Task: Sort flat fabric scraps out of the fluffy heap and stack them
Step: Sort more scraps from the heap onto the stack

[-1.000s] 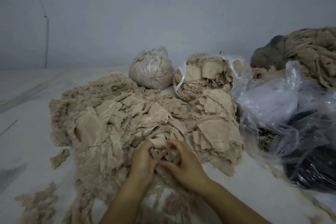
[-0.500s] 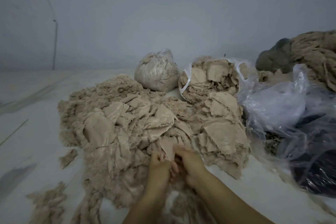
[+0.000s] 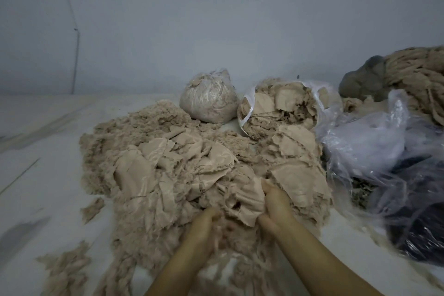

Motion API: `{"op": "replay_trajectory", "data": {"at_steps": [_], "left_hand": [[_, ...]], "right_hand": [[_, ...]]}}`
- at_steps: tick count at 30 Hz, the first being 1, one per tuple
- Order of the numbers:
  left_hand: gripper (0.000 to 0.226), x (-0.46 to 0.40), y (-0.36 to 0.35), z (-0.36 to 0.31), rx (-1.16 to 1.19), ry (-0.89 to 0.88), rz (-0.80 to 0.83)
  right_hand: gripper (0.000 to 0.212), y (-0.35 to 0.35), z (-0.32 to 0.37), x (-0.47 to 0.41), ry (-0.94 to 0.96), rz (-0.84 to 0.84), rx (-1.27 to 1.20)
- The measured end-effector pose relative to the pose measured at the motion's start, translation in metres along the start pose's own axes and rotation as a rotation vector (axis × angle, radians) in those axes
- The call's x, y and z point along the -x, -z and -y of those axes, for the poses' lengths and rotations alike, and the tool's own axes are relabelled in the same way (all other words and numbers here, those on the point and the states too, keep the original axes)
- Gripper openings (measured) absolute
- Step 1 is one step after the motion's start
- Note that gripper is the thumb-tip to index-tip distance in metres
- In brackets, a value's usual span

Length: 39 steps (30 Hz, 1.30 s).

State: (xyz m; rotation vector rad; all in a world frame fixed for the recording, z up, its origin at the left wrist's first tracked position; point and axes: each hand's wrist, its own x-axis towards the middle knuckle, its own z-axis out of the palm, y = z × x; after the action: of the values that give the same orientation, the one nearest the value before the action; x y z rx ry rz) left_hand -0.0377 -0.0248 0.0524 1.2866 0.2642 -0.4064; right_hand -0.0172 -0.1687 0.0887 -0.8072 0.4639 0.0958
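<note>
Both hands worked at the near edge of the fluffy heap (image 3: 153, 166), which sprawled across the middle of the pale surface (image 3: 36, 142). The right hand (image 3: 276, 204) had its fingers curled round a beige flat scrap (image 3: 242, 199), gripping it at its right side where it lay on the heap's near slope. The left hand (image 3: 204, 228) was blurred, its fingers bent into frayed fibre just below that scrap — whether they clamped on anything or merely raked through it could not be told. The sorted stack of flat scraps (image 3: 295, 170) sat just right of the heap, touching it, with an open plastic bag of scraps (image 3: 276, 110) behind it and a tied bag of fluff (image 3: 209, 101) toward the far edge. The chief risk, as I judged it, was that the scrap's ragged edges were snagged in the loose fibre, so a lift would drag clumps of fluff along and foul the stack. Since heap and stack touched with no gap, material could also slide from one into the other. A bunched grip might lay the scrap down crumpled rather than flat. The crinkled clear plastic bags (image 3: 374, 142) at the right edge lay close enough for a sweeping forearm to catch, and stray tufts (image 3: 64, 269) near the front left corner showed how easily fibre scattered.
</note>
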Motion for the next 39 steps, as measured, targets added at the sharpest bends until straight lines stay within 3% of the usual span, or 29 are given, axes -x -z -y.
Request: {"op": "replay_trajectory", "data": {"at_steps": [1, 3, 8, 10, 15, 17, 19, 21, 25, 27, 30, 32, 33, 36, 39], "left_hand": [[0.035, -0.001, -0.008, -0.004, 0.115, 0.051, 0.130], [0.035, -0.006, -0.022, -0.008, 0.200, 0.076, 0.196], [0.024, -0.025, -0.025, -0.027, 0.450, 0.009, -0.129], [0.021, -0.030, -0.021, -0.038, 0.569, -0.028, -0.187], [0.051, 0.001, -0.046, -0.023, 0.191, 0.188, 0.238], [0.036, 0.009, -0.055, -0.017, 0.069, 0.082, 0.241], [0.016, 0.010, -0.055, -0.015, 0.044, -0.046, 0.080], [0.016, 0.008, -0.050, -0.019, 0.043, -0.146, -0.046], [0.018, 0.008, -0.035, -0.026, -0.132, -0.240, 0.045], [0.023, 0.005, -0.029, -0.030, -0.300, -0.291, 0.025], [0.024, -0.003, -0.021, -0.029, -0.626, -0.634, -0.255], [0.027, 0.002, -0.021, -0.024, -0.656, -0.872, -0.443], [0.029, 0.006, -0.024, -0.023, -0.592, -0.882, -0.398], [0.041, 0.009, -0.042, -0.023, -0.282, -0.581, -0.016], [0.033, 0.007, -0.047, -0.020, -0.189, -0.464, 0.023]], "right_hand": [[0.036, -0.003, -0.005, 0.007, -0.022, 0.031, 0.016], [0.038, -0.006, -0.019, 0.021, -0.027, 0.092, 0.049], [0.029, 0.010, -0.023, 0.038, -0.032, 0.103, 0.132], [0.030, 0.019, -0.015, 0.036, -0.026, 0.109, 0.099], [0.022, 0.021, -0.005, 0.023, 0.155, 0.064, 0.144], [0.020, 0.020, -0.006, 0.016, 0.303, -0.004, 0.211], [0.015, 0.021, -0.005, 0.010, 0.412, -0.089, 0.242], [0.018, 0.023, -0.003, 0.007, 0.488, -0.143, 0.301], [0.036, 0.021, 0.000, 0.012, 0.414, 0.042, 0.565], [0.035, 0.020, -0.001, 0.014, 0.368, 0.178, 0.704], [0.026, 0.019, -0.002, 0.014, 0.466, 0.213, 0.728], [0.020, 0.017, -0.001, 0.016, 0.491, 0.232, 0.644], [0.022, 0.015, 0.000, 0.016, 0.492, 0.250, 0.600], [0.020, 0.011, 0.001, 0.018, 0.479, 0.289, 0.512], [0.017, 0.009, 0.002, 0.019, 0.504, 0.214, 0.432]]}}
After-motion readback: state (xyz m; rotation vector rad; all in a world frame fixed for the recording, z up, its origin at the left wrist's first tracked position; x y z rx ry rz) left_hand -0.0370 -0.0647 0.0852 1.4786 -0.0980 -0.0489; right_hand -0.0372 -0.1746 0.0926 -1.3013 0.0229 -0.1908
